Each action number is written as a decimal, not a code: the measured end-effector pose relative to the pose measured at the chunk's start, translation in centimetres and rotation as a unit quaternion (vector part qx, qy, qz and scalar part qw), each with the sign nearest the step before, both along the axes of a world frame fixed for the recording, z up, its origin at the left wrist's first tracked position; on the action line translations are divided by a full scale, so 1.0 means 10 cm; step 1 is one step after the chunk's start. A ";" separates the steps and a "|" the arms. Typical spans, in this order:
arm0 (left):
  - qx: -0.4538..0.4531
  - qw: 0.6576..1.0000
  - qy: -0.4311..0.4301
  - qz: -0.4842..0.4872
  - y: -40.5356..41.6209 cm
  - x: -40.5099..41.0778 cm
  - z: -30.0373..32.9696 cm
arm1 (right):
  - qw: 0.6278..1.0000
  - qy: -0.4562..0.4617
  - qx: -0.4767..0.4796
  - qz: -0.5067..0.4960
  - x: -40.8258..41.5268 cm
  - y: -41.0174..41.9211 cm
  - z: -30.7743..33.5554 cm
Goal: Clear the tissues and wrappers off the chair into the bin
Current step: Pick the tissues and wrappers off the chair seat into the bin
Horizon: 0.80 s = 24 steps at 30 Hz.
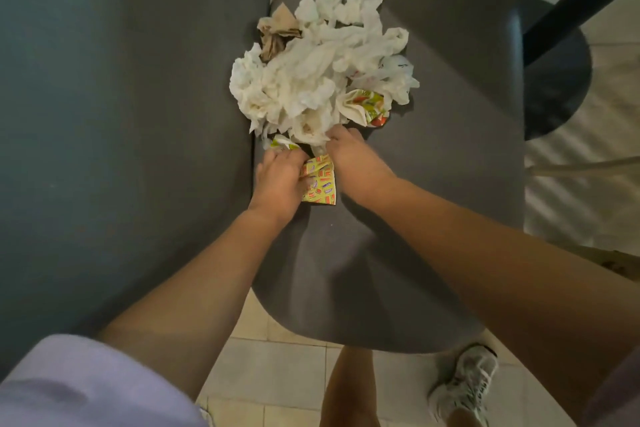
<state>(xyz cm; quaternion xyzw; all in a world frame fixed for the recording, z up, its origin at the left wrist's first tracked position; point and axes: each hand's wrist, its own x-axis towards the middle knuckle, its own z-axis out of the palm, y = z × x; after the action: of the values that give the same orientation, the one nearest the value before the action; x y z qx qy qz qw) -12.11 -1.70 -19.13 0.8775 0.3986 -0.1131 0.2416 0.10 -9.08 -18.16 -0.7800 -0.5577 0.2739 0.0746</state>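
Both hands reach down to the pile of tissues (311,80) on the gray chair (433,184). Left hand (278,180) lies palm down at the near edge of the pile, with its fingers closed over a yellow wrapper (320,184) with little colored shapes on it. Right hand (349,152) sits just beside it, with its fingers curled into the white tissues at the near edge of the pile.

Most of the pile is crumpled white tissue, too bunched up to count. One brown paper wad (278,31) sits at the pile's far left. I can count three bits of yellow printed wrapper: one under the left hand, one small bit (282,143) just past that hand, and one (370,106) at the pile's near right.

To the right of the pile and in front of it, the chair seat is bare. To the left of the pile, the seat ends and a second gray chair (121,114) touches it. I cannot see a bin.
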 end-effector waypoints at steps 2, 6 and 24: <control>-0.005 1.000 -0.010 -0.010 -0.04 -0.02 0.01 | 0.996 -0.041 0.080 -0.008 0.04 -0.05 0.01; -0.033 0.998 -0.032 -0.038 -0.19 -0.04 -0.01 | 0.987 0.002 0.161 -0.019 0.08 -0.22 0.13; 0.029 0.964 -0.095 -0.245 -0.75 0.14 0.24 | 0.969 0.155 0.074 -0.176 0.18 -1.20 0.22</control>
<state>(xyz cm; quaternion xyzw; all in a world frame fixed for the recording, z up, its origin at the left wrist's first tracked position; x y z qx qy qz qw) -10.69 -9.19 -16.70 0.9616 0.1498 -0.0729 0.2180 1.86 -21.09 -15.97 -0.8059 -0.4123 0.3325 0.2645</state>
